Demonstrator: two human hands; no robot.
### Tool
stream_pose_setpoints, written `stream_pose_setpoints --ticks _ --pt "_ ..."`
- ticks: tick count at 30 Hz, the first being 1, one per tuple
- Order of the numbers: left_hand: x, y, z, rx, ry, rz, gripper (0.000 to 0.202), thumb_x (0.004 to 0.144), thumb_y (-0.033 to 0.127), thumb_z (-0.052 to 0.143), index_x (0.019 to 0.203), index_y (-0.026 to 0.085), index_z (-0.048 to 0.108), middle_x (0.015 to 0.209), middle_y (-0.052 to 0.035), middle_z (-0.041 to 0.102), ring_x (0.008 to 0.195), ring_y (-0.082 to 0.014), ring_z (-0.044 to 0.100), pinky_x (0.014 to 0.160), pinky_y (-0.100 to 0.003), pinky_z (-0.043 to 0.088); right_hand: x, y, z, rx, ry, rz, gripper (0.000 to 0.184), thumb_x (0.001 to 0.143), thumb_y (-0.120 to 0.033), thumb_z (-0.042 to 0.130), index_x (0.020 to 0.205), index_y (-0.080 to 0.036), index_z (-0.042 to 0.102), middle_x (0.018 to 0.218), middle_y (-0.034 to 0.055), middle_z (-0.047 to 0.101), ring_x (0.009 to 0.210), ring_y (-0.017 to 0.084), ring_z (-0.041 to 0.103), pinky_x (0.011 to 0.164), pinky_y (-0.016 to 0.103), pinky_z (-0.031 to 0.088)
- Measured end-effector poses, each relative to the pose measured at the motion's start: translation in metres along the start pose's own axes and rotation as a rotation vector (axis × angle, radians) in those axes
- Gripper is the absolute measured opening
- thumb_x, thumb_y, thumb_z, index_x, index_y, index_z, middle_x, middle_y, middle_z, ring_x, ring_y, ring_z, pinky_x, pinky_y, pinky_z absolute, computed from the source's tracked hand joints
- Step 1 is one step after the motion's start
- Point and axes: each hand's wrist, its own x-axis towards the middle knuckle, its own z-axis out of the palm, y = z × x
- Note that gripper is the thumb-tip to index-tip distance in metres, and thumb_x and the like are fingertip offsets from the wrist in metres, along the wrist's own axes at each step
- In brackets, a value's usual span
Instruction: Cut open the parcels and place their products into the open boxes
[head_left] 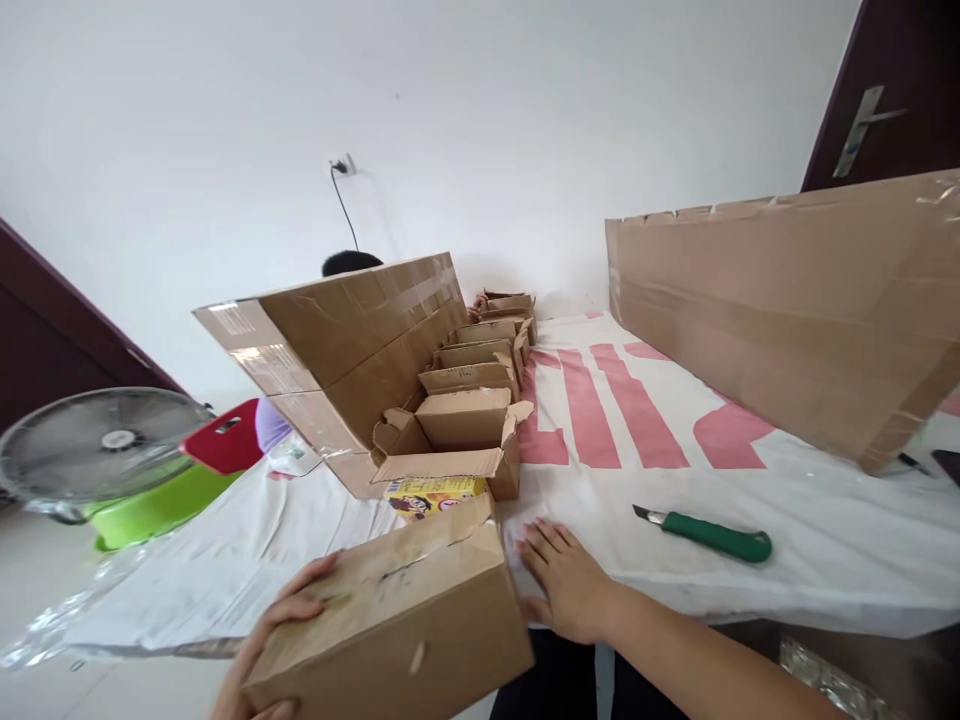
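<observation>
A closed cardboard box is tilted at the table's near edge. My left hand grips its left end, with fingers over the top and thumb low on the front. My right hand lies against the white cloth just right of the box, its fingers stretched out and holding nothing. Its thumb is close to the box's right end; whether it touches is unclear. Behind the box, a small yellow printed carton is partly hidden. Beyond that stands an open cardboard box with its flaps up.
Several open boxes run back beside a long cardboard panel. Another person's hand is at the far end. A green utility knife lies on the cloth, near a large carton. A fan stands left.
</observation>
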Motion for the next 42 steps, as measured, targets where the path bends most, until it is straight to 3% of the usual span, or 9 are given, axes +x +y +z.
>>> stream_pose_setpoints --ticks 6,8,10,15,18,21,25,32,42 --pt "0.028 0.011 0.058 -0.326 -0.301 0.073 0.06 0.049 0.059 0.082 0.097 0.026 0.067 0.151 -0.008 0.045 0.141 -0.0509 0.027 0.103 -0.064 0.041 -0.08 0.017 -0.022 0.04 0.022 0.026 0.061 0.081 -0.033 0.065 0.14 -0.021 0.052 0.15 0.0132 0.046 0.139 0.032 0.04 0.116 0.053 0.028" --pt "0.028 0.013 0.07 -0.387 -0.326 0.078 0.057 0.052 0.058 0.082 0.098 0.027 0.066 0.154 -0.0052 0.04 0.143 -0.0504 0.023 0.102 -0.063 0.041 -0.105 0.038 -0.035 0.025 0.181 0.078 0.033 0.086 -0.033 0.06 0.117 -0.025 0.069 0.129 0.0111 0.065 0.123 0.03 0.057 0.106 0.049 0.042" --pt "0.027 0.014 0.083 -0.461 -0.351 0.086 0.054 0.055 0.056 0.082 0.098 0.027 0.066 0.157 -0.0029 0.034 0.143 -0.0494 0.022 0.101 -0.061 0.043 -0.124 0.069 -0.048 -0.09 0.411 0.188 0.031 0.091 -0.039 0.052 0.109 -0.023 0.071 0.121 0.0128 0.069 0.115 0.031 0.06 0.1 0.051 0.046" --pt "0.025 0.016 0.108 -0.616 -0.411 0.09 0.051 0.054 0.053 0.084 0.094 0.028 0.062 0.162 0.0018 0.023 0.145 -0.0466 0.02 0.102 -0.059 0.042 -0.137 0.152 -0.061 -0.365 0.548 0.424 0.043 0.084 -0.05 0.053 0.114 -0.023 0.068 0.118 0.0133 0.069 0.108 0.036 0.062 0.092 0.056 0.048" --pt "0.022 0.018 0.113 -0.67 -0.386 0.036 0.055 0.053 0.056 0.084 0.092 0.027 0.06 0.165 0.0048 0.01 0.146 -0.046 0.017 0.102 -0.057 0.043 -0.126 0.167 -0.064 -0.327 0.519 0.412 0.044 0.087 -0.049 0.044 0.114 -0.022 0.067 0.107 0.0123 0.071 0.1 0.033 0.065 0.089 0.051 0.051" --pt "0.018 0.014 0.112 -0.688 -0.416 0.03 0.055 0.052 0.054 0.085 0.093 0.027 0.06 0.165 0.0073 0.002 0.145 -0.0466 0.019 0.1 -0.056 0.043 -0.105 0.146 -0.077 -0.232 0.615 0.405 0.044 0.092 -0.046 0.035 0.119 -0.024 0.062 0.112 0.0108 0.071 0.101 0.03 0.067 0.083 0.045 0.055" --pt "0.013 0.0 0.112 -0.664 -0.398 0.059 0.06 0.052 0.06 0.083 0.099 0.029 0.061 0.165 0.0045 0.004 0.144 -0.0472 0.021 0.104 -0.059 0.039 -0.069 0.072 -0.113 -0.122 0.699 0.183 0.04 0.097 -0.043 0.038 0.132 -0.028 0.053 0.115 0.0064 0.07 0.086 0.022 0.071 0.074 0.035 0.056" --pt "0.011 0.001 0.115 -0.67 -0.386 0.146 0.088 0.056 0.062 0.08 0.135 0.036 0.049 0.164 -0.0005 0.014 0.15 -0.0413 0.002 0.117 -0.059 0.018 -0.003 -0.06 -0.147 -0.288 0.232 -0.391 0.046 0.095 -0.017 0.04 0.138 -0.029 0.051 0.088 0.0019 0.069 0.062 0.014 0.062 0.055 0.025 0.045" --pt "0.011 0.004 0.11 -0.732 -0.439 0.136 0.097 0.058 0.056 0.084 0.143 0.031 0.044 0.165 -0.0028 0.011 0.15 -0.0413 -0.002 0.12 -0.057 0.01 0.018 -0.096 -0.141 -0.628 0.087 -0.445 0.049 0.077 -0.006 0.05 0.12 -0.025 0.061 0.073 0.0017 0.063 0.053 0.016 0.056 0.047 0.028 0.026"
